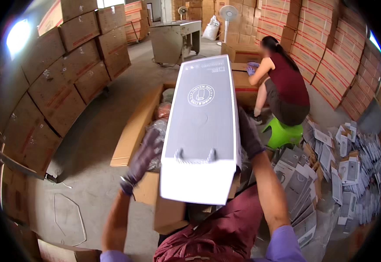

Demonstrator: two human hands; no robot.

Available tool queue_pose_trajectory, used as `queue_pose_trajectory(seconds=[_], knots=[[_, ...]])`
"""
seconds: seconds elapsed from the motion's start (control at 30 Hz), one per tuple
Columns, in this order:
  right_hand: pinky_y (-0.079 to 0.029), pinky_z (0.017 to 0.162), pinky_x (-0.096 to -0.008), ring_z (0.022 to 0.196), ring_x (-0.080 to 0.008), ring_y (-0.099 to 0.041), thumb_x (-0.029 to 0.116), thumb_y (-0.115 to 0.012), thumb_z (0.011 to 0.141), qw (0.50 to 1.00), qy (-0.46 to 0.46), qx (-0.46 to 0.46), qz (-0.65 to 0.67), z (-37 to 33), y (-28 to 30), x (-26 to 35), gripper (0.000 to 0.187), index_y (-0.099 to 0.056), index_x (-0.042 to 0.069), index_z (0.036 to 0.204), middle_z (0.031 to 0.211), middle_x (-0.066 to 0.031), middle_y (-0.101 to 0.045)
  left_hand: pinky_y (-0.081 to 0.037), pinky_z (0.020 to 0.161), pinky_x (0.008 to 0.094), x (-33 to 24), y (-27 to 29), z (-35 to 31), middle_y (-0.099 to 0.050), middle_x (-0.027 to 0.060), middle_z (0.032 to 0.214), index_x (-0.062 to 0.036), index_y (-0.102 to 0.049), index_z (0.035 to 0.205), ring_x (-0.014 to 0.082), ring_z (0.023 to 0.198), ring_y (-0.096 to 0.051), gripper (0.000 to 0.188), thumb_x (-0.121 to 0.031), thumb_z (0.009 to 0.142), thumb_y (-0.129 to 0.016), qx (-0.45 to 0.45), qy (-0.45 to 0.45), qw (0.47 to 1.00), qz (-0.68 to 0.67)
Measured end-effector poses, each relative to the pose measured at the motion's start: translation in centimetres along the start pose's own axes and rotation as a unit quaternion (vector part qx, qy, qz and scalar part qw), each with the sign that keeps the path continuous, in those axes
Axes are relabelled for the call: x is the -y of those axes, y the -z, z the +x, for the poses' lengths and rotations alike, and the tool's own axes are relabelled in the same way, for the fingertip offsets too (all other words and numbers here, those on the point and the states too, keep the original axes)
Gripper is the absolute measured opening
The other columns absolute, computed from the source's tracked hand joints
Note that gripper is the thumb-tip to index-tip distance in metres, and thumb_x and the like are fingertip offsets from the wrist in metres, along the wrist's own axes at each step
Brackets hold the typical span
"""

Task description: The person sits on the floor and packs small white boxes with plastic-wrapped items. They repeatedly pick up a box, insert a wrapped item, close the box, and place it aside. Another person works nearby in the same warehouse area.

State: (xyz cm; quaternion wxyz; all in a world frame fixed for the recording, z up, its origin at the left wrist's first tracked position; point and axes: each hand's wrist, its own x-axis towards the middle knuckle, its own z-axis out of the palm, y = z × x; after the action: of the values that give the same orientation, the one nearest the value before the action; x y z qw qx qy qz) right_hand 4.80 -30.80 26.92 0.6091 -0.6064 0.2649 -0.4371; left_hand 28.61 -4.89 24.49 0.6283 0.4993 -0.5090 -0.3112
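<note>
A tall grey carton [201, 118] with a round white emblem, a twisted rope handle and a white end stands up in front of me, above a large open cardboard box [129, 135]. My right hand [250, 135], in a dark glove, grips the carton's right side, its fingertips hidden behind it. Close to the carton's left side is my gloved left hand [144, 157], fingers spread, with no hold visible. Clear plastic-wrapped items [159, 126] lie in the open box beside that hand.
On the right, a person [286, 83] sits on a green stool [284, 133] by another box. Flattened grey cartons [352, 174] pile up at the right. Stacked brown boxes [64, 65] line the left. A metal table [173, 41] and a white fan [228, 17] stand farther back.
</note>
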Motion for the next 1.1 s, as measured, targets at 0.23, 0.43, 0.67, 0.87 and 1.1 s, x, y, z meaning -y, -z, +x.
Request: queue_pose_trajectory(seconds=[0.23, 0.43, 0.67, 0.87, 1.1], knots=[[-0.046, 0.079, -0.0262, 0.095, -0.0111, -0.053, 0.051, -0.043, 0.094, 0.967, -0.132, 0.136, 0.167, -2.4, -10.7, -6.6, 0.059, -0.045, 0.005, 0.132, 0.108, -0.0031, -0.057, -0.035, 0.102, 0.0393, -0.3, -0.2, -8.8, -0.037, 0.0132, 0.138, -0.0063, -0.027, 0.142, 0.0262, 0.122, -0.041, 0.069, -0.048, 0.091, -0.048, -0.047, 0.06, 0.993, 0.089], [-0.041, 0.095, -0.029, 0.111, -0.0152, -0.05, 0.054, -0.039, 0.095, 0.929, 0.03, 0.319, 0.183, -10.0, -22.4, -9.3, 0.064, -0.043, 0.004, 0.135, 0.123, -0.005, -0.054, -0.039, 0.097, 0.0363, -5.0, 4.6, -21.6, -0.045, 0.0127, 0.131, -0.0045, -0.034, 0.138, 0.0238, 0.114, -0.047, 0.062, -0.042, 0.092, -0.051, -0.247, 0.094, 0.938, 0.224], [-0.042, 0.096, -0.0334, 0.107, -0.0177, -0.051, 0.058, -0.036, 0.094, 0.826, -0.432, 0.26, 0.254, -28.2, -34.3, -15.7, 0.062, -0.043, 0.009, 0.132, 0.114, -0.0064, -0.055, -0.051, 0.076, 0.0341, -10.1, 5.9, -27.6, -0.058, 0.0107, 0.102, 0.0027, -0.054, 0.108, 0.0217, 0.094, -0.057, 0.024, -0.001, 0.085, -0.053, -0.588, 0.087, 0.802, 0.06], [-0.048, 0.082, -0.0341, 0.086, -0.0141, -0.053, 0.027, -0.056, 0.088, 0.716, -0.501, 0.477, 0.091, -34.9, -34.2, -22.3, 0.034, -0.047, 0.007, 0.114, 0.098, -0.0028, -0.054, -0.052, 0.068, 0.0338, 0.6, 16.5, -38.0, -0.058, 0.0055, 0.089, -0.0019, -0.06, 0.104, 0.0158, 0.084, -0.058, 0.028, -0.025, 0.091, -0.048, -0.558, 0.143, 0.817, 0.006], [-0.043, 0.096, -0.0382, 0.113, -0.0254, -0.052, 0.026, -0.065, 0.085, 0.697, -0.511, 0.501, 0.05, -32.9, -32.6, -23.1, 0.075, -0.024, -0.003, 0.141, 0.128, -0.0175, -0.045, -0.05, 0.066, 0.0346, 13.4, 21.8, -40.8, -0.058, 0.0033, 0.079, -0.0134, -0.058, 0.088, 0.0163, 0.072, -0.058, 0.022, -0.035, 0.087, -0.052, -0.556, 0.252, 0.782, -0.128]])
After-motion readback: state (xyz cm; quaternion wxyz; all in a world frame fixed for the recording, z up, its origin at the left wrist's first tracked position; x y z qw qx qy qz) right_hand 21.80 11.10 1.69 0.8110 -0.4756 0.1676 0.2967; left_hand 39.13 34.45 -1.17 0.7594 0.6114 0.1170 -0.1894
